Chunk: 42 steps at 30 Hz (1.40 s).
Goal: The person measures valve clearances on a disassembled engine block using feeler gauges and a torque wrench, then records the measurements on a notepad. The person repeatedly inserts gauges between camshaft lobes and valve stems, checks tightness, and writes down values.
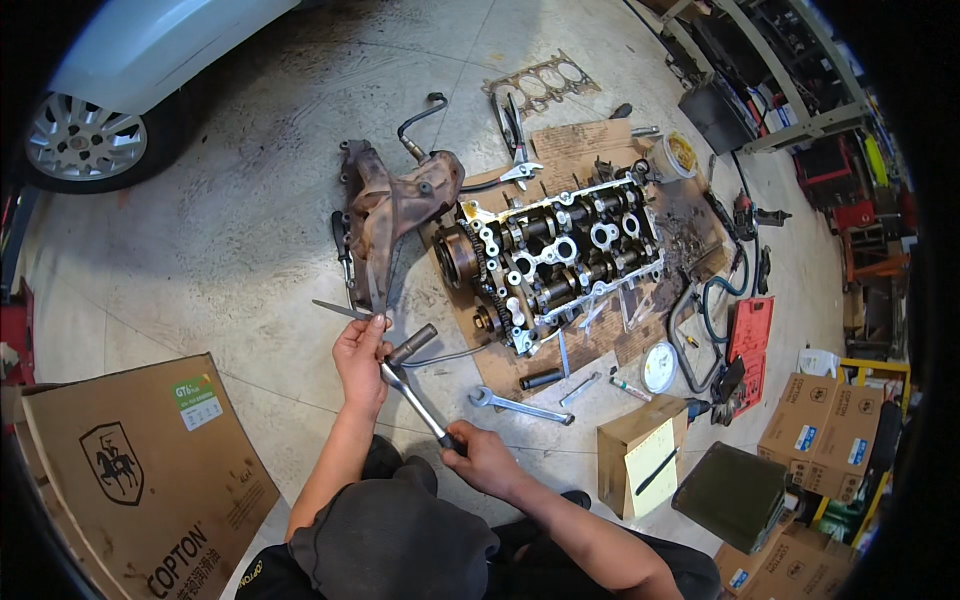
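My left hand (pixel 360 352) is closed, pinching thin metal blades (pixel 340 311) that fan out like those of a feeler gauge. Wrapped round the dark grip of a ratchet wrench (pixel 420 402) is my right hand (pixel 480 460). A long socket (pixel 412 345) sits on the wrench's head, right beside my left fingers; whether they touch it I cannot tell. Beyond my hands a cylinder head (pixel 560 250) with exposed camshafts lies on stained cardboard (pixel 480 330). Left of it rests a rusty exhaust manifold (pixel 385 215).
A combination wrench (pixel 520 405), a black socket (pixel 541 380) and a small cardboard box (pixel 630 455) lie to the right. A large carton (pixel 150 470) stands at left, a car wheel (pixel 85 140) at far left. A head gasket (pixel 545 80), red tool case (pixel 752 345) and shelving lie farther off.
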Tool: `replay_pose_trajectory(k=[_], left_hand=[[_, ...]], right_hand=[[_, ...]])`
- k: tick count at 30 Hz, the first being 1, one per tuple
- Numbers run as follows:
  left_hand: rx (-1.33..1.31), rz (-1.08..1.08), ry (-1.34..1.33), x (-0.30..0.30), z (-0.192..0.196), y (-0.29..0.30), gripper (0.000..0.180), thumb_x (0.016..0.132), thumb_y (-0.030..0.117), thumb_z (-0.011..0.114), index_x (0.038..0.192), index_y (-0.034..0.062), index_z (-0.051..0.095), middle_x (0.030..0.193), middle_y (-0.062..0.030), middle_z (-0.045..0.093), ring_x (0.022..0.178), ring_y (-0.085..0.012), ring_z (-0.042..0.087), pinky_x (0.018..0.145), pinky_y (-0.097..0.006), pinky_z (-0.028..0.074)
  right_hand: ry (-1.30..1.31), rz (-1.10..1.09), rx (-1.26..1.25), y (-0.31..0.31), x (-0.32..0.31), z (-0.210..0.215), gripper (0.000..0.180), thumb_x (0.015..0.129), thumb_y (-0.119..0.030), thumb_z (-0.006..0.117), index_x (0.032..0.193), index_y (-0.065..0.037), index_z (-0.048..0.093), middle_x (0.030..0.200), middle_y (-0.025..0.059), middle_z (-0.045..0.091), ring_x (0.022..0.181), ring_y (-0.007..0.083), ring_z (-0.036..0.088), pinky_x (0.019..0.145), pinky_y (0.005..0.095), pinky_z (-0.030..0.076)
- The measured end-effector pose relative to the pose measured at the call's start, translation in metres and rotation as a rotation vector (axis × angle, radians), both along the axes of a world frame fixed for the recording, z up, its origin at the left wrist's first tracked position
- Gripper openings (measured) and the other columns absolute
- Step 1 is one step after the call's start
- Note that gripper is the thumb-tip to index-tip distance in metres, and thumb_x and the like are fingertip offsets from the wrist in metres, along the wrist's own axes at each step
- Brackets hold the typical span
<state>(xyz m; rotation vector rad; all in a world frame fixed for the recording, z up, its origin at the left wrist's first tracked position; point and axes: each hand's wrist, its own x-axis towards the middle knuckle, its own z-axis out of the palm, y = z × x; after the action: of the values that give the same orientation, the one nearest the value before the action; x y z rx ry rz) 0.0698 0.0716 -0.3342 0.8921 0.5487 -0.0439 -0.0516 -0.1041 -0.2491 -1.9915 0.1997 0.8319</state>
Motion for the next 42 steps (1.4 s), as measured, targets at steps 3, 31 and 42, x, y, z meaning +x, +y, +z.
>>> replay_pose_trajectory(k=[3,31,42], left_hand=[[0.172,0.003,-0.03,-0.001,0.0,0.0,0.011,0.089,0.012,0.066,0.085,0.0027,0.06,0.079,-0.0053,0.066,0.052,-0.0043,0.048,0.046,-0.02,0.041],[0.063,-0.16,0.002,0.002,0.06,-0.019,0.01,0.087,0.009,0.067,0.094,0.0045,0.063,0.084,-0.0055,0.067,0.075,-0.0086,0.063,0.055,-0.02,0.044],[0.013,-0.228,-0.052,0.002,0.096,-0.042,0.011,0.086,0.008,0.068,0.093,0.003,0.061,0.083,-0.0067,0.067,0.065,-0.0067,0.059,0.052,-0.02,0.043]], right_hand=[[-0.212,0.005,-0.125,0.0,-0.019,-0.035,0.028,0.08,-0.023,0.059,0.1,-0.004,0.055,0.081,0.0213,0.062,0.077,0.0395,0.062,0.069,0.0473,0.049],[0.078,-0.275,0.004,-0.101,0.204,0.062,0.015,0.08,-0.011,0.069,0.071,0.0,0.063,0.057,0.0019,0.055,0.046,0.0086,0.045,0.042,0.0253,0.035],[0.02,-0.71,0.746,-0.041,0.132,0.081,0.012,0.086,-0.009,0.065,0.081,-0.003,0.056,0.073,0.0098,0.067,0.046,0.0097,0.055,0.041,0.0211,0.041]])
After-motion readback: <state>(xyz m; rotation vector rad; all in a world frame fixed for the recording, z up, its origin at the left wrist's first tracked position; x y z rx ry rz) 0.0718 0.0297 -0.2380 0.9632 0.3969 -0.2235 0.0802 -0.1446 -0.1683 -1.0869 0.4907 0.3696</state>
